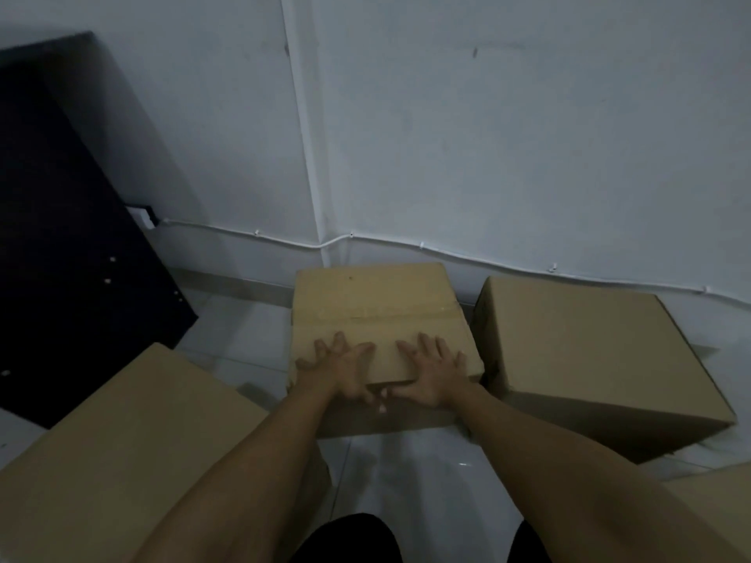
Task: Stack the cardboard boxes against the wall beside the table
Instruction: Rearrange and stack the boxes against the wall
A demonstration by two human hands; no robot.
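Your middle brown cardboard box (378, 319), closed, top flaps meeting at a taped seam, sits on the pale glossy tiled floor (406, 473) with its far edge close to the wall corner. No print, label or brand readable on it; the top is plain, light is dim.

Your left hand (345, 365) lies flat on the near part of the lid, fingers spread, thumb hooked over the near edge. Your right hand (426, 369) does the same just beside it, fingers splayed on the lid, thumb down over the front face. Both palms press on the box, nothing pinched.

To the right, a larger plain brown cardboard box (589, 359) stands near the wall, turned at an angle, just beside the middle box; touching or not, cannot tell. To the left and nearer you, another large brown cardboard box (134, 440) fills the lower left, partly behind your left forearm. No writing visible on either.

Behind, a white painted wall (487, 136) with a thin white cable (447, 253) clipped along it. A dark flat panel (69, 221) leans at far left.
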